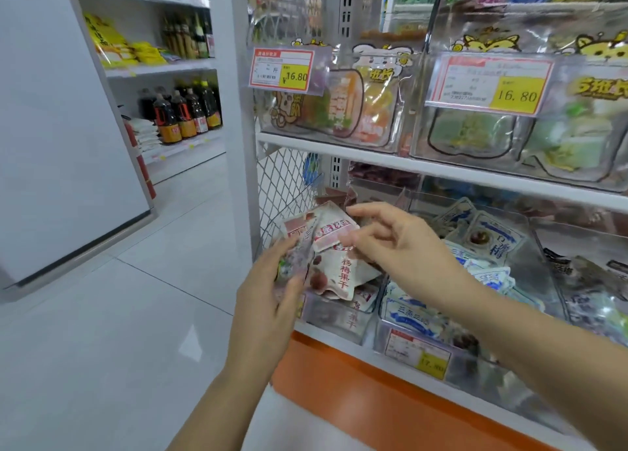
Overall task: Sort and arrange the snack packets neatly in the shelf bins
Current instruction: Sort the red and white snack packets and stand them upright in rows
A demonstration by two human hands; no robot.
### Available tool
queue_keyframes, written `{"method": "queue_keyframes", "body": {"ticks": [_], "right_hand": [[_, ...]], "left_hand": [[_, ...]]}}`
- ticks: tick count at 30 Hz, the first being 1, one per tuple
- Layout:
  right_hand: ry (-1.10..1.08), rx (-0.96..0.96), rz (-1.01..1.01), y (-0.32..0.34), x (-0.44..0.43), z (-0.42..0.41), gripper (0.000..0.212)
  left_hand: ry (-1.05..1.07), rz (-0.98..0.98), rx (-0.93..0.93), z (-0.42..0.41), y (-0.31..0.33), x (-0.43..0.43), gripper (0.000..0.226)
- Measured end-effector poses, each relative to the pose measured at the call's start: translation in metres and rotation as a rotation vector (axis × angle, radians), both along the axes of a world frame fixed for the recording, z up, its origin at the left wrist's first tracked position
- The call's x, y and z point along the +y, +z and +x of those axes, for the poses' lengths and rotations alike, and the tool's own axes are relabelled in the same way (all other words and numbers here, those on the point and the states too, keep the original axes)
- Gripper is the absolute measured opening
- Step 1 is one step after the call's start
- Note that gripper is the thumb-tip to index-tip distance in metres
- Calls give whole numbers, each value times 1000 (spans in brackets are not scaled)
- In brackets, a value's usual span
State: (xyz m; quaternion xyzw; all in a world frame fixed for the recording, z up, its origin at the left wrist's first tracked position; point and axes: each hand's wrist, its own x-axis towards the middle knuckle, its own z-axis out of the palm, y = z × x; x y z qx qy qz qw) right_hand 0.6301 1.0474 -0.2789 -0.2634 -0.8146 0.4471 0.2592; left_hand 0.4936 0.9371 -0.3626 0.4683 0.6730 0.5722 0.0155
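Head view, centre of the frame: my left hand (272, 291) is closed around a small fan of pink-and-white snack packets (323, 243), thumb on the near side, fingers wrapped behind. They stand just above the leftmost clear bin (334, 318) on the lower shelf. The largest packet shows red characters and a picture of dark red fruit, and its bottom edge hangs down into the bin's mouth. More packets of the same kind lie inside that bin, seen through its front wall.

My right hand (394, 240) reaches in from the lower right. Thumb and forefinger are pinched on the top right corner of the upper packet, and the other fingers are loosely spread above it.

Just right of the pink bin sits a second clear bin (407, 340) piled with blue-and-white packets (489, 243), a yellow price label (419, 355) on its front. Further right the contents are too blurred to tell.

On the shelf above, in the upper half of the frame, clear bins with cartoon-animal stickers hold orange and green sweets; two price tags (282, 70) there read 16.80.

A wire mesh panel (282, 192) closes the shelf's left end, just behind my left hand. At the upper left, across the white tiled floor (119, 331), another rack carries dark sauce bottles (183, 114) and yellow bags (115, 44).
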Motion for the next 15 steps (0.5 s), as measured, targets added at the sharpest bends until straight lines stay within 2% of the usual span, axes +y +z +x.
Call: {"method": "queue_keyframes", "body": {"ticks": [4,6,9,11,15], "right_hand": [[168,-502,481,-10,25,-15,23],[305,-677,653,-23,34,-32,22],[451,-823,839,-42,45,-54,24],[491,-916,928,-48,52,-63,39],[507,-979,1065,-49,63,-76,68]], "left_hand": [[79,76,-210,16,-13,-11,39],[89,97,-293,20,-19,-10,38],[97,76,-300,20,-27,-6,32],[113,70,-290,17,-29,-4,34],[151,103,-280,10,-30,-3,41]]}}
